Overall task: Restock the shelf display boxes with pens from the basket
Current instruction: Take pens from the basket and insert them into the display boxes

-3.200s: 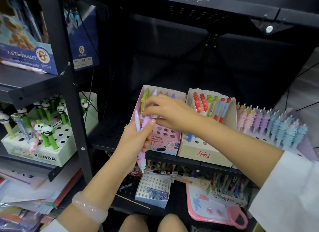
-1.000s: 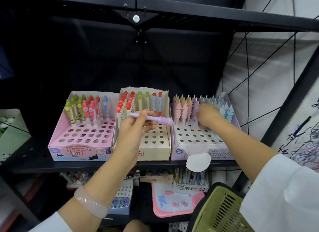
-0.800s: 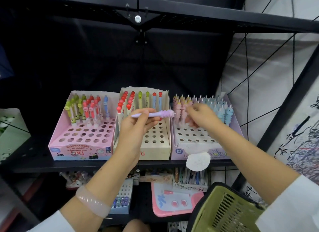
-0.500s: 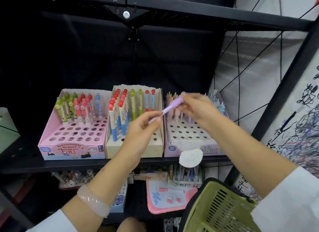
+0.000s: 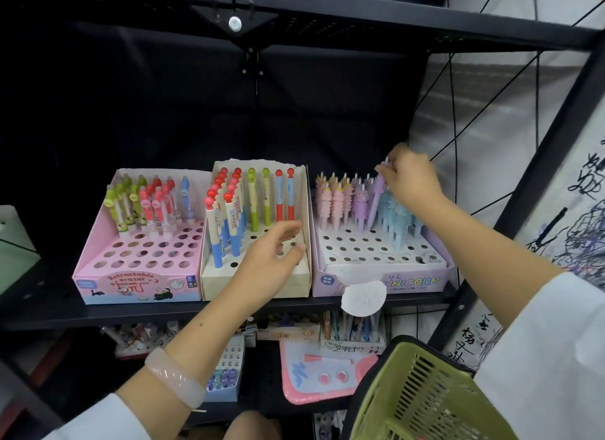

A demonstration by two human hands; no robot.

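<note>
Passed from the now-empty, relaxed left hand (image 5: 273, 256), the purple pen (image 5: 376, 197) is pinched by the right hand (image 5: 409, 181), apparently entering the unicorn box (image 5: 383, 276).

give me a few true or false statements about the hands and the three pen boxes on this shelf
1. The right hand pinches a purple pen over the unicorn box. True.
2. The left hand grips a pen. False: its fingers are relaxed and hold nothing, in front of the cream box.
3. The pink box stands left of the cream box. True.
4. Every hole in the pink box is filled. False: its front rows are empty.
5. The green basket sits on the shelf beside the boxes. False: it is low at the right, below the shelf.
</note>
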